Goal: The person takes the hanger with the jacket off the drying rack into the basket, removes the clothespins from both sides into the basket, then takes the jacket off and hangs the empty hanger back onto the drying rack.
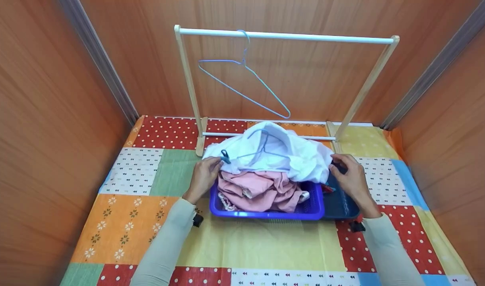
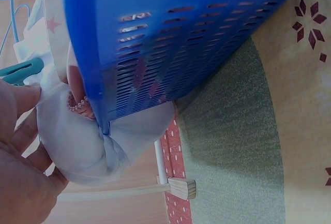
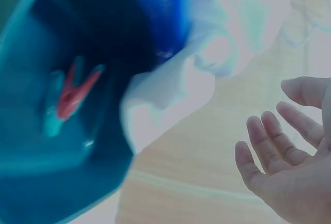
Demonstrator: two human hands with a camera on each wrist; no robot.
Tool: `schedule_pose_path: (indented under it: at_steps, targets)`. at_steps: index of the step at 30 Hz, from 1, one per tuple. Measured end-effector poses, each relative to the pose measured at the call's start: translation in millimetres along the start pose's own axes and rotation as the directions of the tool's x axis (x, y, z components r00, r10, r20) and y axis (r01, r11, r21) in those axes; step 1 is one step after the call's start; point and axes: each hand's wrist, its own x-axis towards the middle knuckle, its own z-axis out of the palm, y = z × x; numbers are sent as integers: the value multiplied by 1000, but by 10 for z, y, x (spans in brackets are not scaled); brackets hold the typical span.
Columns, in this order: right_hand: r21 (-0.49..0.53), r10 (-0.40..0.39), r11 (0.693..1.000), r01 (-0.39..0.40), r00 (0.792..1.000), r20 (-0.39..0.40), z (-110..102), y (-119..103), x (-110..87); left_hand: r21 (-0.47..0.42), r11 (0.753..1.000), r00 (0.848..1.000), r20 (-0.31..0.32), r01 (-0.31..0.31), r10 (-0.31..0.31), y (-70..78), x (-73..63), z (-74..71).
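With left hand [image 1: 204,174], pinching white garment [image 1: 304,161] by its edge; with right hand [image 1: 350,174], just beside it, fingers apart. Draped over far side of violet-blue basket [image 1: 266,215], behind pink clothing [image 1: 270,192]. Against it: blue hanger [image 1: 263,150], then teal clip [image 1: 225,157] near left thumb.

Bright head view; hazy right wrist view

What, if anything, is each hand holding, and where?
The left hand appears to pinch the white garment at its left edge, beside the teal clothespin. The right hand holds nothing; its fingers are apart from the garment.
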Motion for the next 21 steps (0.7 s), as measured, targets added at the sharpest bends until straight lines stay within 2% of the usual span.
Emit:
schedule_pose_path:
  at_steps: [9,14,21]
  targets:
    - [46,-153,987,153,988,11,71,-527,17,-13,1000,1000,0,-11,11,-6,-3,1]
    - [92,-279,957,274,959,40,203,-776,21,-22,1000,1000,7,0,0,-5,-11,-2]
    - [141,-346,934,327,928,137,452,-1046,15,-12,1000,1000,5,2,-2,-17,-14,8]
